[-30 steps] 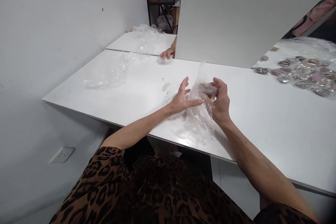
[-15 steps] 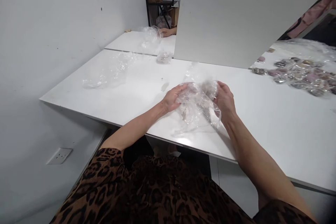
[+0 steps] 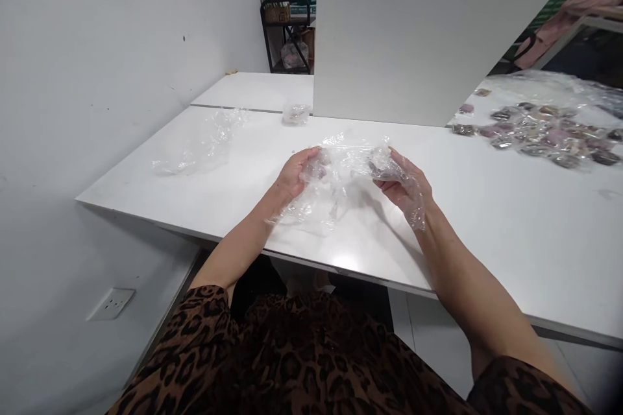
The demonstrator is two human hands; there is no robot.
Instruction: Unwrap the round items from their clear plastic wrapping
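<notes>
Stretched between my two hands, just above the white table, is a crinkled clear plastic bag. My left hand is closed on its left side, with loose film hanging below the fingers. On the other side my right hand grips the bag, thumb at the top edge and film draping over the wrist. Something darker shows through the plastic by the right fingers; I cannot make out what it is.
More crumpled clear plastic lies at the left, and a small wrapped bundle sits near the upright white panel. Several small wrapped items are piled at the right. A black rack stands behind.
My hands have moved apart, spreading the bunched plastic between them. Another person's hand and the plastic it held at the back are gone from view. The camera view has shifted slightly.
</notes>
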